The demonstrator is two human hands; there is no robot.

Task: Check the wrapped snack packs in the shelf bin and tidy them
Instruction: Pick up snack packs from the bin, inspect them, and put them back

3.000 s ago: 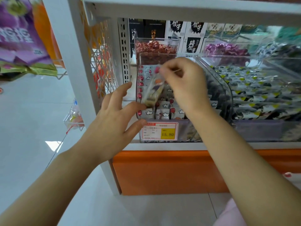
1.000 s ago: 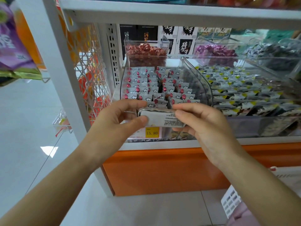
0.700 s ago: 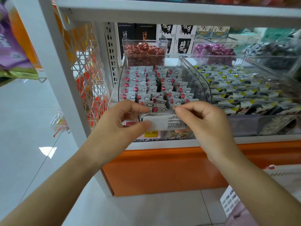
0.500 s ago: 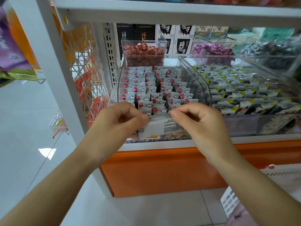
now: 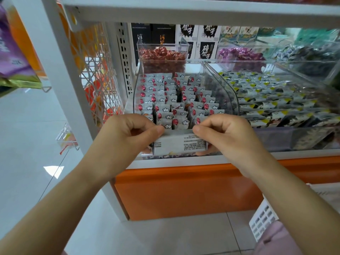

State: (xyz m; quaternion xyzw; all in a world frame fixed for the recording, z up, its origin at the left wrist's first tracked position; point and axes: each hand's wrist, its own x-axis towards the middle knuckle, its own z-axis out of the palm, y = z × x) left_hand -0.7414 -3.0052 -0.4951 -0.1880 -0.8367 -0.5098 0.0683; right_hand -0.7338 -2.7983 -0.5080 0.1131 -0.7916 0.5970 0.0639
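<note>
Both hands held one snack pack (image 5: 179,143) level in front of the clear shelf bin (image 5: 137,83), at about 6 o'clock from the rows of packs (image 5: 173,100) inside. The left hand (image 5: 127,138) pinched the pack's left end between thumb and curled fingers; the right hand (image 5: 226,137) pinched the right end the same way, so both grips were narrow and closed on the wrapper. The pack showed its printed back (small black text, too fine to read) and covered the bin's front wall.

Open room lay toward 6 o'clock, over the white floor (image 5: 27,144) and in front of the orange base panel (image 5: 184,190). At 12 o'clock the upper shelf edge (image 5: 184,11) hung low over the bin. At 9 o'clock the white upright post (image 5: 60,70) and a wire mesh side panel (image 5: 97,70) stood close to the bin's left wall. At 3 o'clock a second clear bin (image 5: 230,83) of yellow-and-black packs sat touching the first, its curved wall between them. Behind, at 12 o'clock, a small box of red candies (image 5: 161,57) stood at the bin's back edge.
</note>
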